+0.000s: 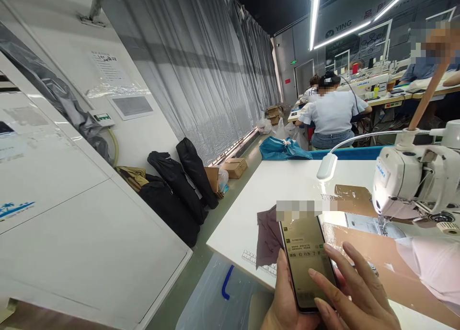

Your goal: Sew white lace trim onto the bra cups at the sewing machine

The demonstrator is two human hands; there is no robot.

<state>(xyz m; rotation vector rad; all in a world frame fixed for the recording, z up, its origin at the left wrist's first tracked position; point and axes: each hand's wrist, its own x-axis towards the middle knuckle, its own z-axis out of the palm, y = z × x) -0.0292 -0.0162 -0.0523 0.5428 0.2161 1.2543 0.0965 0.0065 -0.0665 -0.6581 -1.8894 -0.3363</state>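
Observation:
A smartphone (pixel 305 258) with a lit screen is held upright over the front edge of a white sewing table (pixel 244 200). My left hand (pixel 287 303) is wrapped round its lower left side, thumb along the edge. Over the screen's right part is my right hand (pixel 355 291), its fingers spread and a fingertip at the glass; a ring shows on one finger. Behind the phone lies a dark purple cloth piece (pixel 268 236). To the right stands a white sewing machine (pixel 402 176) with its light on, and pale pink fabric (pixel 434 267) lies beside it.
A lamp on a bent arm (pixel 327 167) hangs over the table. Blue bagged material (pixel 283 148) sits at its far edge. Black rolls (pixel 176 191) and cardboard boxes (pixel 234 168) stand on the floor at left. A person in a light shirt (pixel 332 109) sits ahead; others work nearby.

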